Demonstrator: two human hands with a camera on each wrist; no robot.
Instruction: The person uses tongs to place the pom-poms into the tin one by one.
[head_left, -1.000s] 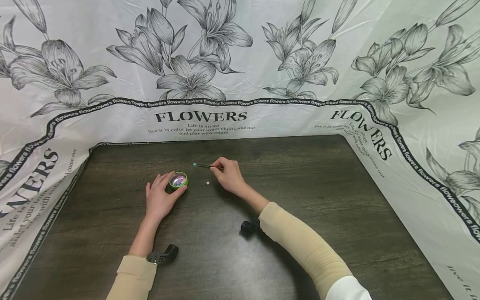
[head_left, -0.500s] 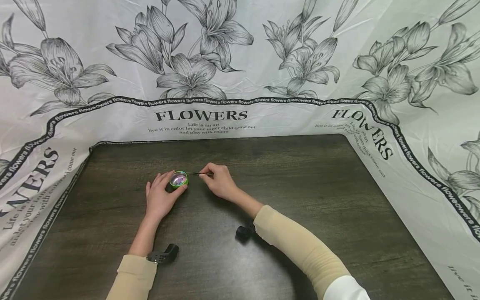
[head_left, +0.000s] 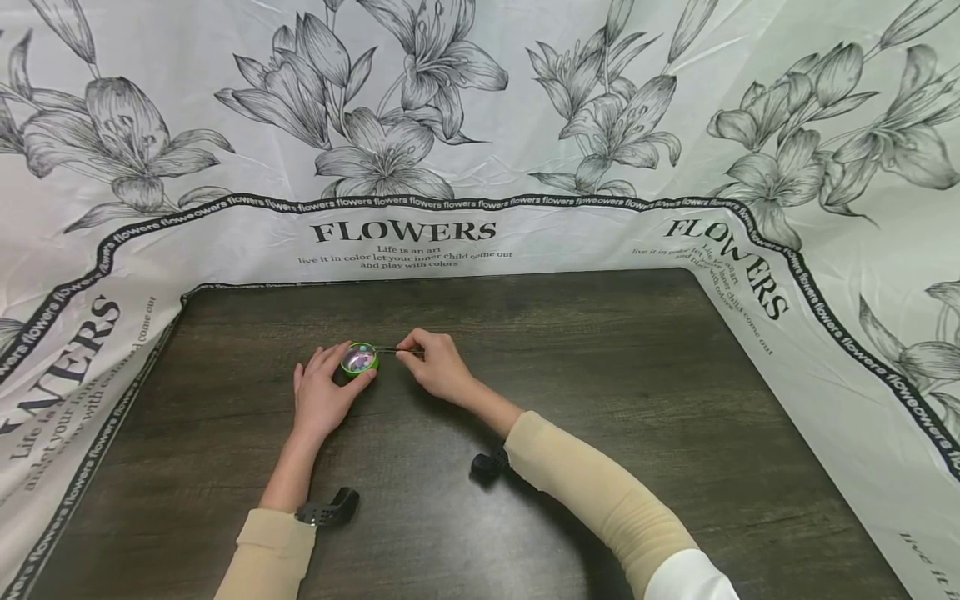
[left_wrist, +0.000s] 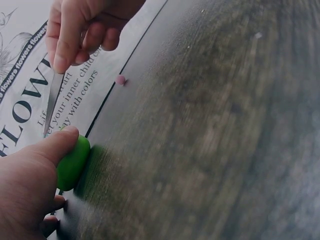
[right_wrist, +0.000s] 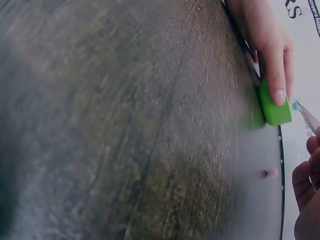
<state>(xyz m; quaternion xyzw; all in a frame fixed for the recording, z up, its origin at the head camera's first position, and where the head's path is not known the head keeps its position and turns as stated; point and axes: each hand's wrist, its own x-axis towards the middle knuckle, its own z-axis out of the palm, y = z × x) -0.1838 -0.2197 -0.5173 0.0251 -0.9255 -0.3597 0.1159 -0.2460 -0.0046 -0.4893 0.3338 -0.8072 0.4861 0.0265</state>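
Observation:
My left hand holds a small green cup steady on the dark table, thumb on the near side and fingers round the far side. Small purple and blue pieces show inside the cup in the head view. Between thumb and forefinger my right hand pinches metal tweezers, their tips pointing left at the cup's rim. A turquoise bead sits at the tweezer tips, just above the rim in the right wrist view. A pink bead lies on the table near my right hand; the head view hides it.
Both wrists carry black cameras, the left one and the right one, close over the table. White flower-printed cloth rises behind the table's back edge and along its sides.
My right hand has moved left and slightly nearer, bringing the tweezers and turquoise bead from beyond the cup to its rim. The left hand and cup have stayed in place.

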